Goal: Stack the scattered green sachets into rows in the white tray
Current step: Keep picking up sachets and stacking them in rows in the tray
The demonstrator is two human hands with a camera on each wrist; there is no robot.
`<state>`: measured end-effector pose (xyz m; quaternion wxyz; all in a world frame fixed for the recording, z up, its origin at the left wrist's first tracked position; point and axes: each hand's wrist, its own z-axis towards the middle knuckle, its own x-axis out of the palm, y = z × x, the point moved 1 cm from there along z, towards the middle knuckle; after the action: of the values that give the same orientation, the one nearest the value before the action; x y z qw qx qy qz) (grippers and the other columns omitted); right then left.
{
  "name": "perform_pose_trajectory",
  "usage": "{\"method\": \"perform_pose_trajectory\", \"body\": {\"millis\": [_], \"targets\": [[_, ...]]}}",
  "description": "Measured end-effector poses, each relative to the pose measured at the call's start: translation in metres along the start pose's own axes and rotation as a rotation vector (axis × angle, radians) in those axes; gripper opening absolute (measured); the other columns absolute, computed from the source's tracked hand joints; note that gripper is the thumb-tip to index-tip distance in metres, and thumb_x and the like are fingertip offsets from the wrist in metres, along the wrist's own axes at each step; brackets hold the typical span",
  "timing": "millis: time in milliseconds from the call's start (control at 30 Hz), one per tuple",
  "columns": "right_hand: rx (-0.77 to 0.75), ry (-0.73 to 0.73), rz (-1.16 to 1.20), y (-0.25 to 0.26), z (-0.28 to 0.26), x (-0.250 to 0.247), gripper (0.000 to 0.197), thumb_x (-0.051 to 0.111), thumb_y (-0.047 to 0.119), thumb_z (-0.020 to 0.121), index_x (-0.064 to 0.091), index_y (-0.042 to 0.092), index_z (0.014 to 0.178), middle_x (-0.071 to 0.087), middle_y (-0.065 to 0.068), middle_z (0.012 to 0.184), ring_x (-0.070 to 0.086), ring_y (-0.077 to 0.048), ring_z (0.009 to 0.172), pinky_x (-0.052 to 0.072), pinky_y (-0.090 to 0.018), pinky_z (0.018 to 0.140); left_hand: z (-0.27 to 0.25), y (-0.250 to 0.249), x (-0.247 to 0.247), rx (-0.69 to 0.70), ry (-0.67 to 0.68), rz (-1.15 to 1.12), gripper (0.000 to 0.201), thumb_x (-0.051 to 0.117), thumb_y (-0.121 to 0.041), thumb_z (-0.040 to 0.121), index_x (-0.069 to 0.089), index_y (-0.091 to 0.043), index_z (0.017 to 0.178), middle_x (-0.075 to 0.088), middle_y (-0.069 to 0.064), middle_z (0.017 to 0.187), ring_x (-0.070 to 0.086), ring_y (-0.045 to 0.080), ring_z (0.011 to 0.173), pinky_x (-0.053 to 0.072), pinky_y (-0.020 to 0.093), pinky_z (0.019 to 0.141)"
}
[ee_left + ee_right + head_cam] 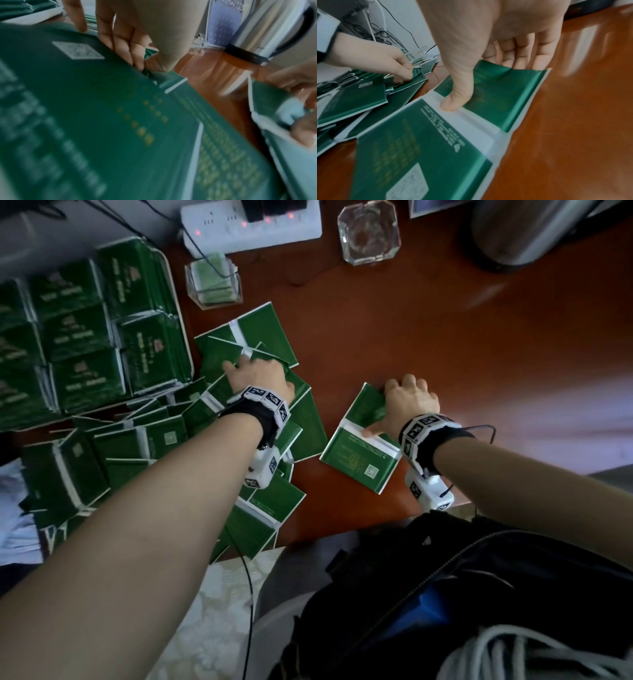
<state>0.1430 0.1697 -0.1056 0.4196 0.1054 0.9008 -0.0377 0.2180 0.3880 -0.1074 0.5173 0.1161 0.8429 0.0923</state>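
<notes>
The white tray [187,347] at the left holds rows of stacked green sachets [78,330]. Several loose green sachets [154,440] lie heaped in front of it on the brown table [445,337]. My left hand [255,373] reaches into the heap, and its thumb and fingers pinch the corner of one sachet [164,79]. My right hand [394,405] grips a small separate stack of sachets [359,460] to the right of the heap. There the thumb [453,102] presses on top while the fingers [513,60] curl over the far edge.
Behind the heap stand a clear plastic holder [214,282], a white power strip [250,224] with cables, a glass ashtray [368,232] and a metal kettle [527,231]. A black bag [445,594] sits below the table's near edge. Bare wood lies right of my right hand.
</notes>
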Motion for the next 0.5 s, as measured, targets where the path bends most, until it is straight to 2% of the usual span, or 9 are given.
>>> {"method": "perform_pose_trajectory", "body": {"millis": [67,133,167,233,300,367,433,500], "targets": [[-0.011,0.024,-0.002,0.003,0.002,-0.005,0.095,0.083,0.066,0.058,0.048,0.015,0.130,0.048,-0.009,0.125,0.044,-0.030,0.121,0.044,-0.046,0.096,0.002,-0.002,-0.009,-0.003,0.009,-0.055,0.036,0.050,-0.049,0.090,0.057,-0.014,0.082,0.067,0.011,0.106,0.053,0.029,0.115,0.033,0.049,0.100],[-0.032,0.040,-0.001,0.002,0.005,-0.011,0.088,0.083,0.061,0.062,0.049,0.014,0.128,0.052,-0.008,0.121,0.047,-0.030,0.119,0.044,-0.045,0.095,0.004,-0.010,-0.021,-0.014,0.022,-0.152,0.042,0.051,-0.053,0.089,0.064,-0.014,0.098,0.066,0.011,0.109,0.057,0.030,0.111,0.037,0.048,0.099],[-0.041,0.045,-0.003,-0.001,0.008,-0.014,0.085,0.083,0.059,0.064,0.049,0.014,0.128,0.054,-0.008,0.120,0.048,-0.029,0.118,0.044,-0.045,0.094,0.004,-0.016,-0.028,-0.019,0.032,-0.231,0.042,0.052,-0.052,0.088,0.065,-0.014,0.099,0.067,0.011,0.107,0.060,0.030,0.104,0.042,0.045,0.094],[-0.063,0.049,-0.011,-0.010,0.013,-0.020,0.080,0.083,0.054,0.069,0.048,0.014,0.129,0.057,-0.008,0.118,0.050,-0.029,0.116,0.045,-0.042,0.091,0.004,-0.033,-0.039,-0.034,0.086,-0.446,0.036,0.056,-0.047,0.086,0.062,-0.011,0.085,0.066,0.010,0.092,0.062,0.029,0.080,0.047,0.035,0.074],[-0.093,0.051,-0.031,-0.024,0.019,-0.028,0.075,0.082,0.050,0.072,0.047,0.013,0.129,0.058,-0.007,0.116,0.052,-0.029,0.114,0.044,-0.040,0.087,0.004,-0.057,-0.045,-0.059,0.178,-0.654,0.033,0.060,-0.041,0.085,0.058,-0.011,0.073,0.063,0.007,0.077,0.059,0.026,0.067,0.045,0.030,0.065],[-0.122,0.043,-0.062,-0.041,0.029,-0.037,0.071,0.081,0.048,0.074,0.048,0.012,0.126,0.058,-0.008,0.114,0.053,-0.030,0.112,0.043,-0.039,0.083,0.009,-0.086,-0.045,-0.093,0.282,-0.862,0.032,0.061,-0.040,0.078,0.066,-0.008,0.075,0.070,0.006,0.075,0.067,0.026,0.071,0.054,0.031,0.071],[-0.155,0.037,-0.096,-0.054,0.038,-0.045,0.072,0.082,0.048,0.073,0.048,0.012,0.125,0.058,-0.010,0.115,0.053,-0.031,0.112,0.044,-0.040,0.082,0.014,-0.112,-0.039,-0.136,0.351,-1.043,0.035,0.063,-0.036,0.067,0.072,-0.004,0.079,0.074,0.008,0.073,0.073,0.026,0.072,0.060,0.038,0.077],[-0.188,0.039,-0.137,-0.066,0.047,-0.053,0.075,0.081,0.051,0.072,0.047,0.012,0.127,0.058,-0.009,0.114,0.053,-0.031,0.112,0.045,-0.041,0.084,0.022,-0.135,-0.029,-0.174,0.384,-1.137,0.040,0.064,-0.034,0.064,0.073,-0.003,0.089,0.076,0.010,0.082,0.074,0.025,0.077,0.061,0.038,0.076]]}}
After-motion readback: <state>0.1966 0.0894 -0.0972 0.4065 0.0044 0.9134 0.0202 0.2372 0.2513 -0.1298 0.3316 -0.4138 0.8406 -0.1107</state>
